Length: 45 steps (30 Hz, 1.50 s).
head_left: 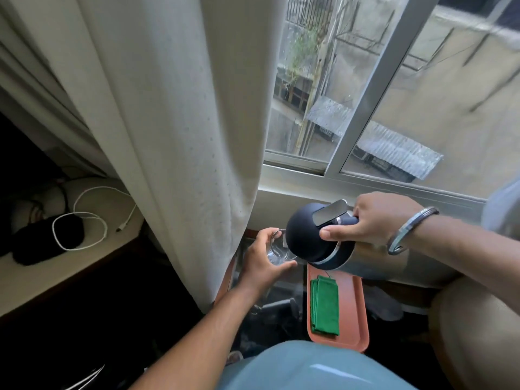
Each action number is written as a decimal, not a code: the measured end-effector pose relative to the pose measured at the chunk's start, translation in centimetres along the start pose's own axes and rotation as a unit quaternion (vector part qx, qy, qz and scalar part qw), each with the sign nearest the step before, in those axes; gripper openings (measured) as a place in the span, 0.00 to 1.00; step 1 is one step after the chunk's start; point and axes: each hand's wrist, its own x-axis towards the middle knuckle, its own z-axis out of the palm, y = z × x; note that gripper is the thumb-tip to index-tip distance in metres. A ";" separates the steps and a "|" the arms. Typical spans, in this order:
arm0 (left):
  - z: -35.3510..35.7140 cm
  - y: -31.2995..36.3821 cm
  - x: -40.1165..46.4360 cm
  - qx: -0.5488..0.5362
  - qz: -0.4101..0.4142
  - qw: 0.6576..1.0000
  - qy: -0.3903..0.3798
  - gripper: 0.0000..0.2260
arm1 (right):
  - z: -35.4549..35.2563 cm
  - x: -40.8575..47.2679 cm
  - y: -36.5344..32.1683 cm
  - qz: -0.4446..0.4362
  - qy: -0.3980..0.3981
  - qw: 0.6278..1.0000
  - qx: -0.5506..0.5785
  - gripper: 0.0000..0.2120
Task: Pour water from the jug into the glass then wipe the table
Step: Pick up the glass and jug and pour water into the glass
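My right hand point(374, 220) grips the handle of a steel jug with a dark blue domed lid point(306, 232). The jug is tipped to the left, its spout over a clear glass point(277, 247). My left hand point(263, 261) is wrapped around that glass and holds it tilted under the spout, above the glass-topped table point(284, 294). A little water shows in the glass. A folded green cloth point(325, 305) lies on an orange tray point(354, 311) just below the jug.
A cream curtain point(168, 136) hangs right beside my left hand. A window sill and sliding window point(365, 175) run behind the jug. A white cable and dark pouch point(64, 235) lie on a shelf at left. A beige cushion point(478, 327) sits at right.
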 end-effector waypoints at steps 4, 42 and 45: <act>-0.2 0.7 0.3 -0.011 0.011 1.000 0.007 0.34 | -1.0 0.0 -0.4 -0.017 -0.004 0.999 -0.052 0.41; 1.8 3.9 1.2 -0.056 0.041 0.997 -0.014 0.36 | -7.8 -2.7 -0.3 -0.045 0.064 0.975 -0.210 0.44; 1.9 4.1 1.2 -0.056 0.042 0.997 -0.011 0.35 | -8.0 -2.8 0.0 -0.043 0.067 0.973 -0.215 0.44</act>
